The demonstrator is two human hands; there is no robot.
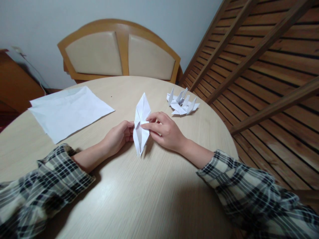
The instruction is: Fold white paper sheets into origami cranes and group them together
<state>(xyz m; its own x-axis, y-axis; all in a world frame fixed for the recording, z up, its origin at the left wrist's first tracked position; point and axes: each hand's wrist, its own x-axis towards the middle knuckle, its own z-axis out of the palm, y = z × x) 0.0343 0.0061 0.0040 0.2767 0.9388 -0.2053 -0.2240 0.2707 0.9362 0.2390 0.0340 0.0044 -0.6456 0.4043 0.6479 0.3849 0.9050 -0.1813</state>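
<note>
A white sheet folded into a long pointed diamond, a piece of origami paper (142, 109), is held up between my hands over the middle of the table. My left hand (119, 134) grips its left edge, thumb at the near face and fingers curled behind. From the right, my right hand (166, 131) pinches the other edge, with the index finger lying across the centre fold. The paper's upper and lower points stick out free. Part of my right fingers is hidden behind it.
Several folded paper cranes (183, 104) stand grouped at the back right of the round table (139, 199). Flat white paper sheets (72, 111) lie at the left. Behind the table is a padded wooden headboard (119, 53); wooden slats (269, 73) rise on the right.
</note>
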